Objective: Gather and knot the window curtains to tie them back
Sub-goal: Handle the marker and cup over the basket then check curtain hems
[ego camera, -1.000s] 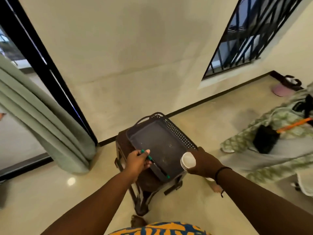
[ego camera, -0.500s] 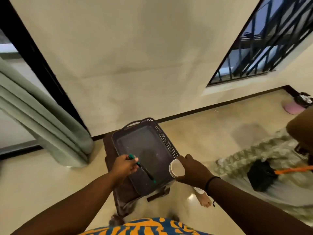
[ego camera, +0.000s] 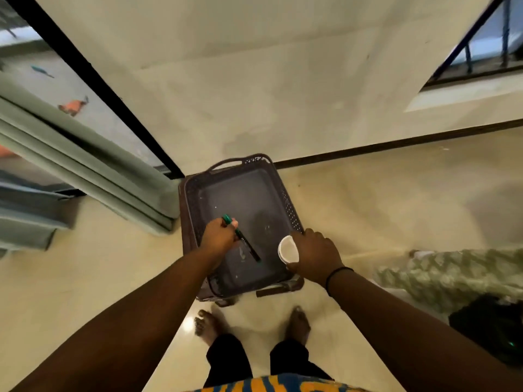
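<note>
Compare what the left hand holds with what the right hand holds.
The left hand pinches a slim green and black pen, slanted; the right hand wraps a round white cup, tipped sideways. The pen is long and dark, the cup short and pale. Both are held over the dark basket.

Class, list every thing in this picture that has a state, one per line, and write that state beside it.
Curtain: hanging loose, not gathered or knotted.
Basket: upright, open on top, nothing lying in it.
Pen: held slanting over the basket.
Cup: held tipped on its side, mouth toward the pen.
Left hand: grips the pen.
Right hand: grips the cup.
</note>
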Demonstrator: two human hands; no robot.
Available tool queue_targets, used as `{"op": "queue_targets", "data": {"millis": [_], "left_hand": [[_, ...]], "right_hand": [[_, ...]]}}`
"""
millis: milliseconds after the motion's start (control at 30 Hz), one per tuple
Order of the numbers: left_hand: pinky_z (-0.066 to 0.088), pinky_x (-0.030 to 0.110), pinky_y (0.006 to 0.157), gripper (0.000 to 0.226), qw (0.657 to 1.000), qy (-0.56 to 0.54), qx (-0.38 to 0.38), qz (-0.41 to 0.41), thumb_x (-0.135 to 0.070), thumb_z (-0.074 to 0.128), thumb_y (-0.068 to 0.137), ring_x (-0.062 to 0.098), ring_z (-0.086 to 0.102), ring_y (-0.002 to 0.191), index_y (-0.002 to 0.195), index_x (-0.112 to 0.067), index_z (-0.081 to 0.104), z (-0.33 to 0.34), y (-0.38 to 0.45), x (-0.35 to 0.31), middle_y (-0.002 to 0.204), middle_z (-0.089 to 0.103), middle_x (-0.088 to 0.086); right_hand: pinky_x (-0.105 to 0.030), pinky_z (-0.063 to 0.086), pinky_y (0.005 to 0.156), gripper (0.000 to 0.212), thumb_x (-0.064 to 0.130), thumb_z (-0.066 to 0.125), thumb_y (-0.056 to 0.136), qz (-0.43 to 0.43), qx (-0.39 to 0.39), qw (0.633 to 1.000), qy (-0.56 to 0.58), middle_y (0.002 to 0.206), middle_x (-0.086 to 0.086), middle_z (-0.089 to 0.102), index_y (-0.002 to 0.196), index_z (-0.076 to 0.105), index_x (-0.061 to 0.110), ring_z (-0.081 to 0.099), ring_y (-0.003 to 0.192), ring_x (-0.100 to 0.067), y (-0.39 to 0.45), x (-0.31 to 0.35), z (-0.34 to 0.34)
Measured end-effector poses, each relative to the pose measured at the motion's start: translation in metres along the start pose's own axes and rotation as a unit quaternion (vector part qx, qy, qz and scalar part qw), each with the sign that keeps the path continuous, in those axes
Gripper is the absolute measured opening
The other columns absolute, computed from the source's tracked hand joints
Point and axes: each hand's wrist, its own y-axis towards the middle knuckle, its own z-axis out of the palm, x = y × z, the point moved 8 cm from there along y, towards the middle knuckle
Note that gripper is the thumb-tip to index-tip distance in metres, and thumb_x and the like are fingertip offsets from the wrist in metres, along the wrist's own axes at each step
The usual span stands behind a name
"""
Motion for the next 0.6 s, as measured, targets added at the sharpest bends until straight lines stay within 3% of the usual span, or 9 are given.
{"op": "queue_targets", "data": {"millis": [67,167,267,433,600], "left_hand": [[0.054,0.048,0.087,0.006,1.0,0.026,0.002,0.011,-0.014,0.052,0.096,0.034,0.064,0.096,0.095,-0.009,0.056,0.014,0.006,-0.005,0.105,0.063,0.02],[0.053,0.051,0.086,0.009,0.996,0.081,0.015,0.017,-0.018,0.055,0.093,0.036,0.066,0.092,0.09,-0.011,0.059,0.033,0.017,0.003,0.101,0.066,0.022],[0.054,0.046,0.085,0.023,0.992,0.128,0.02,0.015,-0.019,0.056,0.093,0.036,0.065,0.093,0.109,-0.003,0.056,0.047,0.019,0.016,0.104,0.065,0.021],[0.051,0.043,0.092,0.033,0.99,0.135,0.037,0.01,-0.013,0.054,0.094,0.029,0.06,0.1,0.126,-0.006,0.048,0.066,0.017,0.032,0.112,0.061,0.014],[0.053,0.036,0.083,0.017,0.983,0.182,0.017,-0.029,-0.01,0.057,0.09,0.027,0.06,0.091,0.106,-0.009,0.051,0.061,0.017,0.048,0.101,0.061,0.016]], "right_hand": [[-0.037,0.045,0.087,0.071,0.053,0.064,0.074,-0.02,-0.014,1.0,-0.011,0.122,-0.009,0.051,0.133,0.039,0.022,0.051,0.107,-0.028,0.009,0.0,-0.002],[-0.038,0.041,0.089,0.069,0.052,0.062,0.076,-0.045,-0.024,0.997,-0.049,0.125,-0.009,0.05,0.133,0.039,0.022,0.048,0.111,-0.028,0.021,0.001,0.002],[-0.039,0.04,0.087,0.066,0.05,0.064,0.074,-0.054,-0.042,0.996,-0.062,0.121,-0.01,0.052,0.129,0.045,0.02,0.049,0.108,-0.031,0.024,0.003,0.01],[-0.039,0.046,0.07,0.071,0.049,0.073,0.061,-0.06,-0.058,0.993,-0.086,0.1,-0.013,0.063,0.12,0.057,0.015,0.059,0.085,-0.032,0.02,0.003,0.025],[-0.038,0.047,0.067,0.071,0.05,0.073,0.059,-0.065,-0.05,0.991,-0.11,0.096,-0.013,0.062,0.118,0.058,0.014,0.059,0.081,-0.032,0.022,0.004,0.027]]}}
